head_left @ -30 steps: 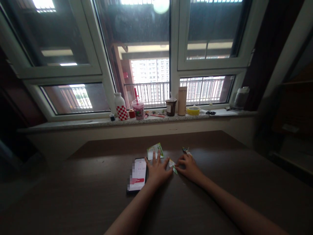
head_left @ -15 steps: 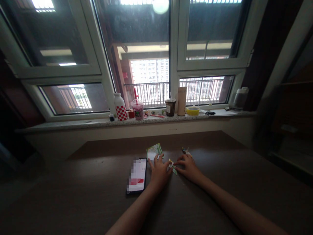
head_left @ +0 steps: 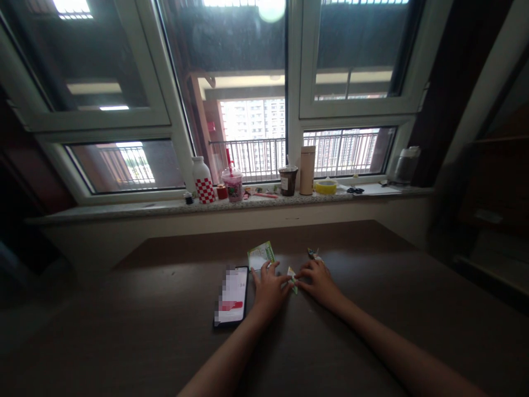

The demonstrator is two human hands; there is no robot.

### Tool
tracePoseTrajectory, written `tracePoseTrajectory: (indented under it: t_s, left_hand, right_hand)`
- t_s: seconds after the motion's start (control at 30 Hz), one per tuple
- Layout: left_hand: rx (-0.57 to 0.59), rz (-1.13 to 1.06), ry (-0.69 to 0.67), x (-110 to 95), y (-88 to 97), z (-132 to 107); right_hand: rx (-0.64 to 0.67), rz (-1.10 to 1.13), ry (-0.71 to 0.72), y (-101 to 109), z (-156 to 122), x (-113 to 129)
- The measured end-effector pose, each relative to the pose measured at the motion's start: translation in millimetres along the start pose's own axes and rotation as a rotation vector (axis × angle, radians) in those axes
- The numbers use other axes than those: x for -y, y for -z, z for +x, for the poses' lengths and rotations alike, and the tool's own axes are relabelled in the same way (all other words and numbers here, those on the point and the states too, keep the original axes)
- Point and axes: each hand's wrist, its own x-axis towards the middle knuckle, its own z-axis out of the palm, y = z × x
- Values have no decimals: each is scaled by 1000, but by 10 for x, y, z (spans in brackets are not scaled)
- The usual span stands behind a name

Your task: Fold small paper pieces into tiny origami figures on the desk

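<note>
Between my two hands is a small folded-looking piece of green, white and yellow paper, just above or on the table top. My left hand pinches its left side with thumb and forefinger, while the other fingers spread toward a green-and-white printed card. From the right, my right hand grips the same paper piece with its fingertips. Partly hidden behind the right hand's knuckles lies a small dark and pale item, too small to name. A phone with a lit screen rests left of my left hand.
Beyond the brown table runs a stone windowsill. On it stand a checkered bottle, a pink cup with a straw, a dark cup, a tan flask, yellow tape and black scissors.
The paper piece has turned between my fingertips and looks narrower and straighter. Both hands have shifted only slightly, and the card and phone lie as before.
</note>
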Motion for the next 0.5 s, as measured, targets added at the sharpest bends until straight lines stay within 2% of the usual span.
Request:
tracePoseTrajectory:
  t_s: [0.3, 0.5]
  left_hand:
    - [44, -50, 45, -8, 50, 17]
    - [26, -84, 50, 7, 41, 29]
  right_hand:
    - [15, 4, 11, 15, -3, -7]
    - [1, -3, 12, -12, 2, -35]
